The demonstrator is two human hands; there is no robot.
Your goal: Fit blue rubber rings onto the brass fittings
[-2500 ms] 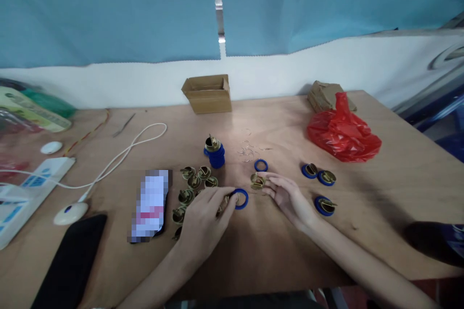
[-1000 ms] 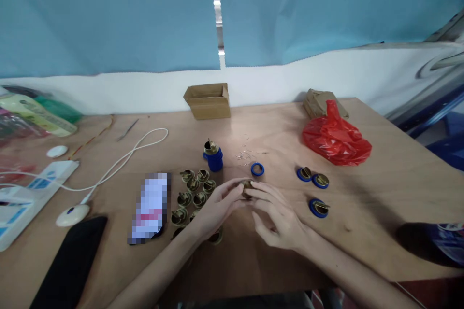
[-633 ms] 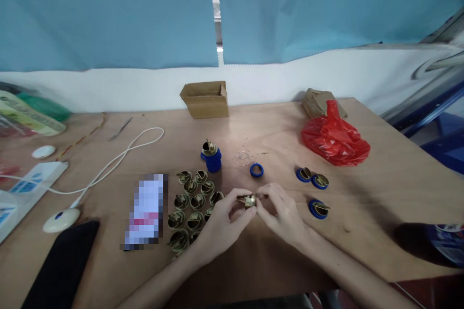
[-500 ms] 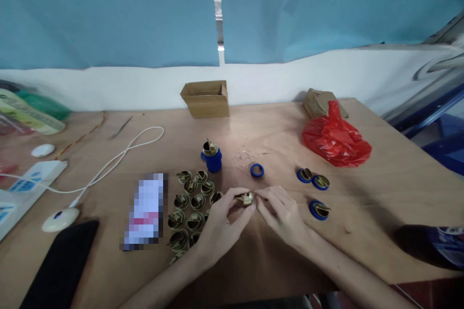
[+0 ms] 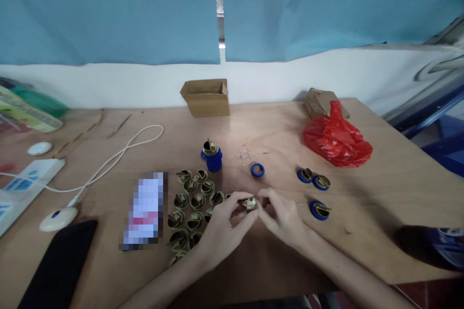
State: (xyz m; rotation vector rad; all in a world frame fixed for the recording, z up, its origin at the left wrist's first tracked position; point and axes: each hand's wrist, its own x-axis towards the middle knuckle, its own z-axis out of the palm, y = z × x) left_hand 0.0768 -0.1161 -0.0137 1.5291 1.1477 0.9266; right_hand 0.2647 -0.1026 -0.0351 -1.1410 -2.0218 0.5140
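My left hand (image 5: 226,224) pinches a small brass-coloured metal fitting (image 5: 251,204) between thumb and fingers, above the table. At its right side, the closed fingertips of my right hand (image 5: 281,215) meet the same fitting; anything tiny between them is hidden. Several similar round fittings (image 5: 195,220) stand in rows left of my left hand, partly covered by it. Beyond my hands lies a single blue ring (image 5: 257,170). A stack of blue rings (image 5: 213,160) has a fitting on top. To the right, fittings seated in blue rings (image 5: 319,210) rest on the table.
Thin wire-like bits (image 5: 244,154) lie past the blue ring. An open cardboard box (image 5: 207,101) stands against the wall, and a red plastic bag (image 5: 337,137) sits at right. Leftward are a phone (image 5: 145,212), a white cable (image 5: 119,154), a power strip (image 5: 32,188) and a black object (image 5: 61,265).
The fitting has turned slightly in my fingers and sits a little lower and further right. My right fingers have shifted slightly against its edge. The items on the table stay put.
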